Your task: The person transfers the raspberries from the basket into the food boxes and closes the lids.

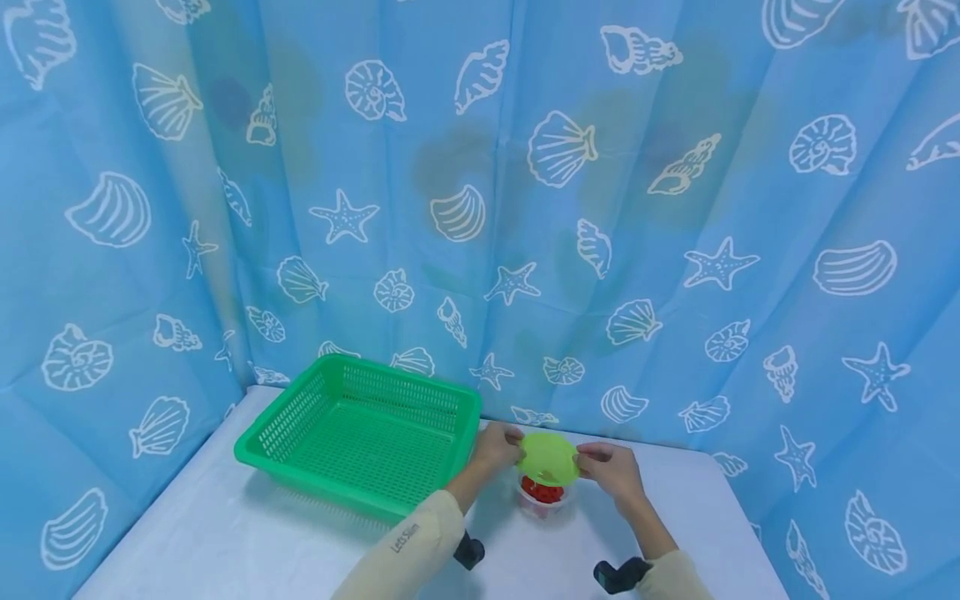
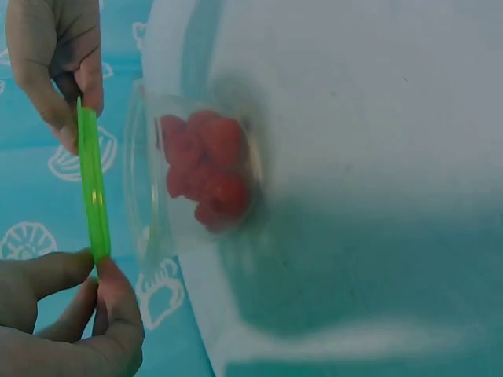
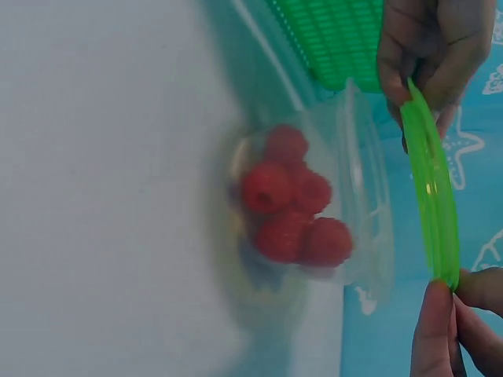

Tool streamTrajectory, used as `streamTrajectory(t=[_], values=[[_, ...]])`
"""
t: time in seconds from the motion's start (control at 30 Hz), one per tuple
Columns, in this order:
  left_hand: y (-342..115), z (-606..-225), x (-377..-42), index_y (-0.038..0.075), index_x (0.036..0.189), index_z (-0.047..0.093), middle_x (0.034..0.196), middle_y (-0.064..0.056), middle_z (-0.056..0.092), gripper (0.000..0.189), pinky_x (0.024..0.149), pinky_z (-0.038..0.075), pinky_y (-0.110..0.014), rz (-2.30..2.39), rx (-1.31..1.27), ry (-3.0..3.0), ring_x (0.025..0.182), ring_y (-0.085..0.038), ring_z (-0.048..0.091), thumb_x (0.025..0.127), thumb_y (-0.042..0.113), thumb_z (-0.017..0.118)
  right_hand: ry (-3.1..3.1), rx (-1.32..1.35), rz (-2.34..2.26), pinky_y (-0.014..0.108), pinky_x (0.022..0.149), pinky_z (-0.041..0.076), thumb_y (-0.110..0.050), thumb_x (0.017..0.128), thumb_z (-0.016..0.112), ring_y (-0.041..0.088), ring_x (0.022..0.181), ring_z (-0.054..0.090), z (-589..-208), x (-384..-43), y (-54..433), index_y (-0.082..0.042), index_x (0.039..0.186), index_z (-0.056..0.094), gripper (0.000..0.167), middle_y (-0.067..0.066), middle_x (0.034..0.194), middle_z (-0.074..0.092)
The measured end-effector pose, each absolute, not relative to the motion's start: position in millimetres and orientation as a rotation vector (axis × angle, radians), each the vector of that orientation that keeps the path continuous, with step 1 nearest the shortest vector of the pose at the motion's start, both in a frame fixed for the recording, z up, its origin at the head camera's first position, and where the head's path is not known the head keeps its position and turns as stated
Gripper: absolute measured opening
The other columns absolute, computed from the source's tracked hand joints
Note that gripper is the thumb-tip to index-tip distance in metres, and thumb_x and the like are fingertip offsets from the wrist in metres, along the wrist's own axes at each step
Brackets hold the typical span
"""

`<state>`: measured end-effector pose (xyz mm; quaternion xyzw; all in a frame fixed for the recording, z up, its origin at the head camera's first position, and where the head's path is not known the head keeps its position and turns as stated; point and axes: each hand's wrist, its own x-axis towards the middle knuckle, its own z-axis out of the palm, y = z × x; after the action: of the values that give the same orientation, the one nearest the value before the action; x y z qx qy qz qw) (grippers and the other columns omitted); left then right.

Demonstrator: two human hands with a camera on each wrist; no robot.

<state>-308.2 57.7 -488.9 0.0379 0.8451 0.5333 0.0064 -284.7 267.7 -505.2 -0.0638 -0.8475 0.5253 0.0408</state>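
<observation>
My left hand (image 1: 495, 447) and my right hand (image 1: 612, 472) pinch opposite edges of a round green lid (image 1: 550, 460). The lid hangs above a clear plastic container (image 1: 534, 507) standing on the table. Through the container's wall, several red raspberries (image 2: 206, 169) show at its bottom. In the left wrist view, a gap separates the lid (image 2: 94, 188) from the container's rim (image 2: 141, 181). The right wrist view also has the lid (image 3: 432, 188) apart from the rim, with thumb and fingers of each hand at its edges.
A green perforated plastic basket (image 1: 375, 442) stands on the white table (image 1: 315, 550), left of the container and close to my left hand. Behind the table hangs a blue curtain (image 1: 510, 333) printed with white shells and starfish.
</observation>
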Motion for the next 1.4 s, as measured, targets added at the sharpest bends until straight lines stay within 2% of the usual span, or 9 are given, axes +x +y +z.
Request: streamTrajectory(t=[0.2,0.57,0.8,0.9,1.0,1.17,1.27,1.4], values=[[56,-491,-307,-0.004,0.098,0.072,0.084,-0.009,0.068,0.019,0.061,0.055,-0.028,1.417,0.22,2.757,0.072,-0.018,0.063,0.079,-0.005,0.07,-2.635,-0.215,1.621,0.036,0.077,0.058,-0.012,0.088,0.07,0.024,0.087,0.07,-514,-280,270,0.003,0.108,0.069,0.024,0.013,0.1,0.069],[55,-487,-301,-0.004,0.102,0.071,0.09,-0.012,0.068,0.021,0.06,0.056,-0.028,1.316,0.176,2.716,0.072,-0.019,0.065,0.08,-0.005,0.071,-2.668,-0.219,1.587,0.036,0.074,0.059,-0.013,0.086,0.071,0.022,0.083,0.069,-522,-278,267,0.001,0.103,0.071,0.021,0.01,0.097,0.068],[53,-490,-303,0.0,0.103,0.071,0.091,-0.01,0.068,0.021,0.067,0.057,-0.031,1.271,0.192,2.711,0.078,-0.02,0.065,0.083,0.0,0.072,-2.676,-0.215,1.551,0.033,0.071,0.059,-0.013,0.087,0.072,0.02,0.081,0.069,-524,-278,267,0.0,0.102,0.071,0.02,0.01,0.096,0.068],[52,-493,-305,0.0,0.104,0.071,0.094,-0.01,0.068,0.018,0.069,0.056,-0.033,1.274,0.197,2.729,0.081,-0.021,0.065,0.088,0.006,0.068,-2.686,-0.212,1.529,0.032,0.07,0.059,-0.015,0.088,0.071,0.019,0.079,0.068,-524,-279,267,-0.001,0.103,0.07,0.02,0.009,0.095,0.068],[52,-494,-308,-0.002,0.107,0.068,0.092,-0.011,0.067,0.022,0.066,0.055,-0.034,1.285,0.146,2.71,0.077,-0.022,0.064,0.095,0.014,0.059,-2.7,-0.237,1.521,0.032,0.069,0.058,-0.019,0.092,0.067,0.019,0.078,0.066,-523,-279,269,0.001,0.107,0.068,0.025,0.011,0.097,0.067],[53,-493,-307,-0.011,0.118,0.055,0.084,-0.014,0.059,0.04,0.061,0.056,-0.033,1.346,-0.005,2.524,0.069,-0.025,0.063,0.102,0.025,0.047,-2.744,-0.314,1.673,0.034,0.073,0.058,-0.033,0.098,0.057,0.021,0.083,0.067,-520,-278,274,0.009,0.119,0.059,0.047,0.014,0.101,0.067],[56,-492,-306,-0.011,0.119,0.051,0.086,-0.014,0.055,0.039,0.062,0.058,-0.032,1.438,-0.065,2.421,0.072,-0.025,0.062,0.1,0.023,0.049,-2.743,-0.316,1.795,0.035,0.076,0.058,-0.034,0.099,0.054,0.021,0.084,0.068,-516,-278,275,0.012,0.121,0.057,0.051,0.014,0.099,0.067],[60,-496,-308,-0.012,0.117,0.051,0.092,-0.014,0.056,0.034,0.068,0.058,-0.034,1.639,-0.143,2.318,0.08,-0.026,0.063,0.094,0.012,0.054,-2.713,-0.296,1.851,0.036,0.078,0.058,-0.028,0.099,0.055,0.022,0.087,0.068,-511,-280,277,0.011,0.12,0.058,0.045,0.014,0.099,0.068]])
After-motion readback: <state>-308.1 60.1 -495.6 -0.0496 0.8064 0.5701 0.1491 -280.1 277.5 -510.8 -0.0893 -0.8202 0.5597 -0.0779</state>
